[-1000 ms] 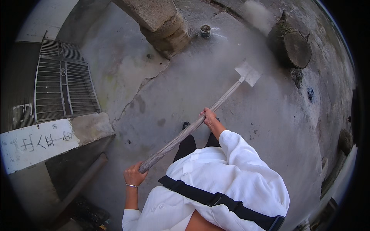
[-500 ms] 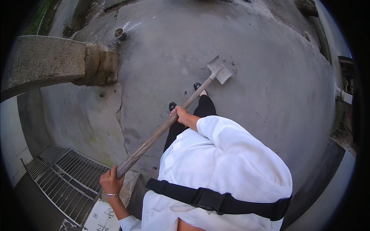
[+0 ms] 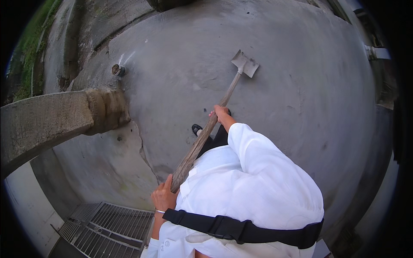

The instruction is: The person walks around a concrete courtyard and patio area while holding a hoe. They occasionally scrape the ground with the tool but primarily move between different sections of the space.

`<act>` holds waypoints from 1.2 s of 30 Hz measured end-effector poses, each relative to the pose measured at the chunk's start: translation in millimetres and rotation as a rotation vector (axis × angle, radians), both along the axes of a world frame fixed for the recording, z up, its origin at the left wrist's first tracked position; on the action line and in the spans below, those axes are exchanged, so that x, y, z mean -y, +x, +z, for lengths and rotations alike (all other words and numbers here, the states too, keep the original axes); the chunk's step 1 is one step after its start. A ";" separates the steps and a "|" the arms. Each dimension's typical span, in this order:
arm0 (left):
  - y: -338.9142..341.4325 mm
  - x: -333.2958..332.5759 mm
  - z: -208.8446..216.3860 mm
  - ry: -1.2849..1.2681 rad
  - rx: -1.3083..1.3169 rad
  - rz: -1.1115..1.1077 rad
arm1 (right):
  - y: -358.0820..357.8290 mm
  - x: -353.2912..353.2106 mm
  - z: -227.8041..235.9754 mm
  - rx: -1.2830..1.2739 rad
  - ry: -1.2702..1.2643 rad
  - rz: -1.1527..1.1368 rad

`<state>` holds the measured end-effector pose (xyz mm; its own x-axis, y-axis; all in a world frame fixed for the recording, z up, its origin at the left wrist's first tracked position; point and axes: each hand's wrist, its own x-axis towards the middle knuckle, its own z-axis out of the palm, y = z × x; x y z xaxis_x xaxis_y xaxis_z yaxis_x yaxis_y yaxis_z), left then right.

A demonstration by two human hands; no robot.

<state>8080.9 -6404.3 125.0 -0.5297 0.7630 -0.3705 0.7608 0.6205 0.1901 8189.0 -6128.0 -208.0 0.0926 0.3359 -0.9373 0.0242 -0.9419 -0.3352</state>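
Note:
A long wooden-handled shovel [image 3: 192, 155] slants across in front of me, its wide flat metal blade [image 3: 245, 64] pointing away. Dark crumbs of dirt lie on that blade near its far edge. My right hand [image 3: 221, 112] is wrapped around the shaft partway down. At the thick near end, my left hand [image 3: 164, 195] grips the handle close to my body, with a bracelet at the wrist. Part of the left fingers is hidden by the handle. One black shoe [image 3: 196, 129] shows beside the shaft; the other is mostly covered by my right hand.
Grey concrete ground [image 3: 275, 142] spreads around me, cracked at left. A thick concrete beam [image 3: 47, 124] juts in from the left, with a small round container [image 3: 118, 70] beyond it. A metal grille gate [image 3: 116, 228] stands at lower left; grass [image 3: 32, 56] grows at the far left.
The shovel has swung to point more straight ahead, its blade farther from my feet. Dirt that lay beside the blade now shows on it. Both hands keep their hold; my view has turned.

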 end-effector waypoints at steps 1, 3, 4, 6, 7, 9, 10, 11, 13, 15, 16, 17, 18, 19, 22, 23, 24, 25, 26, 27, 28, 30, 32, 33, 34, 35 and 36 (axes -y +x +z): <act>3.4 -2.2 -0.7 0.006 0.034 0.012 | 3.5 -3.7 12.4 -0.007 -0.006 -0.039; 13.1 -7.3 19.1 -0.002 0.069 0.048 | 4.6 7.0 15.8 -0.074 -0.014 -0.098; -0.2 -5.5 24.4 0.025 0.091 0.023 | 0.5 17.3 17.9 -0.091 -0.012 -0.190; -16.4 -6.9 55.5 0.019 0.057 0.022 | -18.9 42.3 27.2 -0.101 -0.104 -0.173; -22.0 -5.2 65.9 -0.001 0.017 0.027 | -28.1 47.6 46.7 -0.140 -0.136 -0.165; -29.7 -4.0 72.8 -0.047 -0.056 -0.008 | -38.4 53.2 52.8 -0.169 -0.150 -0.162; -31.2 -6.0 70.2 -0.071 -0.090 -0.022 | -36.5 46.2 44.2 -0.180 -0.161 -0.161; -27.7 -7.9 63.4 -0.046 -0.063 -0.015 | -32.6 42.7 38.0 -0.185 -0.177 -0.161; -6.9 -8.8 36.6 -0.001 -0.008 0.009 | -13.0 15.6 20.3 -0.100 -0.109 -0.123; 23.0 -12.6 12.7 -0.141 0.080 -0.010 | 19.0 -21.5 9.3 -0.080 -0.096 -0.103; 15.2 -7.7 -16.0 -0.107 0.137 -0.058 | 41.2 -38.0 1.1 -0.078 -0.068 -0.152; 22.0 17.6 -42.9 -0.072 0.173 -0.040 | 46.5 -46.9 -3.6 -0.097 -0.047 -0.136; 20.3 7.0 -42.4 -0.050 0.199 -0.045 | 51.2 -54.6 -1.1 -0.055 -0.043 -0.112; 17.0 -1.9 -40.7 -0.031 0.227 -0.051 | 51.2 -52.5 3.5 -0.035 -0.025 -0.134; 13.1 -71.6 63.2 -0.055 0.173 -0.072 | 30.4 -22.5 28.2 -0.037 -0.030 -0.244; 7.0 -78.6 84.9 -0.095 0.127 -0.107 | 21.6 -13.0 56.0 -0.060 -0.057 -0.290; 9.5 -100.4 115.8 -0.112 0.087 -0.141 | 8.7 6.0 41.1 -0.151 -0.083 -0.349; 8.7 -119.7 127.2 -0.137 0.055 -0.179 | 5.9 13.6 61.0 -0.146 -0.045 -0.323; -7.1 -114.8 130.4 -0.134 -0.018 -0.284 | -6.3 29.9 58.3 -0.200 -0.081 -0.401; -32.2 -104.1 132.3 -0.115 -0.093 -0.380 | -11.5 40.6 61.1 -0.235 -0.092 -0.461; -47.7 -103.3 134.4 -0.127 -0.105 -0.433 | -15.5 50.8 61.7 -0.262 -0.098 -0.521; -75.3 -115.9 141.5 -0.154 -0.141 -0.558 | -8.2 51.1 64.2 -0.259 -0.095 -0.633; -91.7 -125.6 133.8 -0.185 -0.186 -0.702 | 4.6 62.9 63.1 -0.246 -0.112 -0.725; -97.2 -133.9 126.5 -0.192 -0.205 -0.782 | 13.6 66.8 58.9 -0.212 -0.100 -0.793; -92.3 -145.2 119.4 -0.185 -0.164 -0.823 | 23.9 71.2 51.4 -0.175 -0.084 -0.864; -89.9 -147.7 108.2 -0.118 -0.058 -0.873 | 36.6 79.7 45.3 -0.140 -0.073 -0.929; -90.2 -150.6 90.4 -0.054 0.042 -0.920 | 46.4 87.4 33.9 -0.161 -0.035 -0.986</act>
